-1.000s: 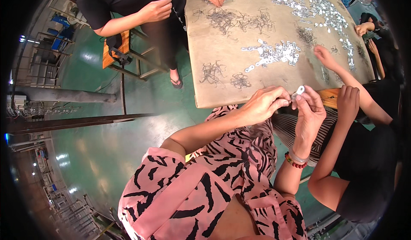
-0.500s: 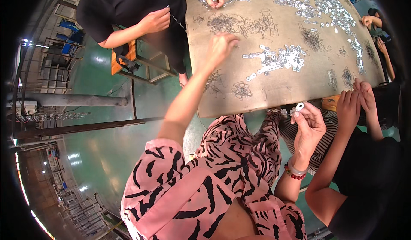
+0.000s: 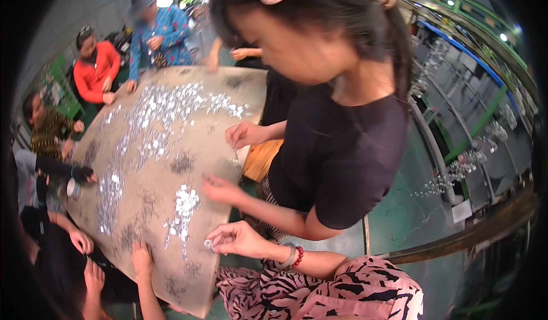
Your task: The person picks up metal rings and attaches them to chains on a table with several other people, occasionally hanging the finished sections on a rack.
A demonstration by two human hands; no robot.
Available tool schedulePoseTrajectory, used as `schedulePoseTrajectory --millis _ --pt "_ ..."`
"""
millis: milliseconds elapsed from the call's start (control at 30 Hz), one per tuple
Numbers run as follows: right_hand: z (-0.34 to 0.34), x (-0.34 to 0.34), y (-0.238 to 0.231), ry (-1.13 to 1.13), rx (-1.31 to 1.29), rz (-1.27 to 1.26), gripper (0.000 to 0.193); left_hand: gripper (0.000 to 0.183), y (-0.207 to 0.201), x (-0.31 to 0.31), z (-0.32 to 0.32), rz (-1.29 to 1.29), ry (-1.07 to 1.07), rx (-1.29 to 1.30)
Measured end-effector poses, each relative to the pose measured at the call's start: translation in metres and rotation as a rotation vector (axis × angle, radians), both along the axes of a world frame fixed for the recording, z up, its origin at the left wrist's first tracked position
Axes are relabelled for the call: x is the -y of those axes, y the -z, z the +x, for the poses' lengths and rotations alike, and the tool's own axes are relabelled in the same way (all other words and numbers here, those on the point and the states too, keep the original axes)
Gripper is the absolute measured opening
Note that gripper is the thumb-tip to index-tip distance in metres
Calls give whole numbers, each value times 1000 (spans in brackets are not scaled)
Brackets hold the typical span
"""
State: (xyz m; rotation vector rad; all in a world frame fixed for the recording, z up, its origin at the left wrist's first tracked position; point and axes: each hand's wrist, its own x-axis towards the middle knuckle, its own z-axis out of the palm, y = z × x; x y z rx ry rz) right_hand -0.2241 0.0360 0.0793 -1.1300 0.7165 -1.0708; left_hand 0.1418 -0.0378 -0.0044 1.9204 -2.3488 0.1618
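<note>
Pinched between the thumb and fingers of my right hand (image 3: 242, 240) is a small metal tab (image 3: 209, 243) with a round hole, held at the table's near edge. My left hand (image 3: 141, 259) reaches onto the table (image 3: 214, 106) beside a tangle of thin wire hooks (image 3: 130, 237). Its fingers are bent close together, and what they hold, if anything, is hidden. Between my hands lies a small heap of shiny metal tabs (image 3: 184, 208). More wire hooks (image 3: 174, 288) lie close to the table's near corner.
A person in black (image 3: 342, 154) stands close on my right, hands over the table edge. Another person's hands (image 3: 94, 275) work just left of mine. A larger spread of metal tabs (image 3: 157, 120) covers the table's far side, with several people around it. A white cup (image 3: 73, 188) stands at the left.
The view has swung to the right, bringing the neighbour in black and the far people into sight. My right hand still pinches the metal tab; my left has lowered to the table by the hooks.
</note>
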Motion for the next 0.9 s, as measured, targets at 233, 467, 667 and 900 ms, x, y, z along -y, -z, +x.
schedulePoseTrajectory --millis 233,467,667,900 --pt "-7 -20 -12 38 -37 -10 26 10 20 13 3 -72 139 98" --pt "-2 -29 -17 21 3 -40 26 18 -26 16 -12 -109 -40 4" --pt "5 -25 -12 14 -47 -33 24 14 -19 32 11 -47 -222 -124" --pt "-5 -37 10 257 -124 5 20 29 -80 -49 -157 371 -32 -1385"
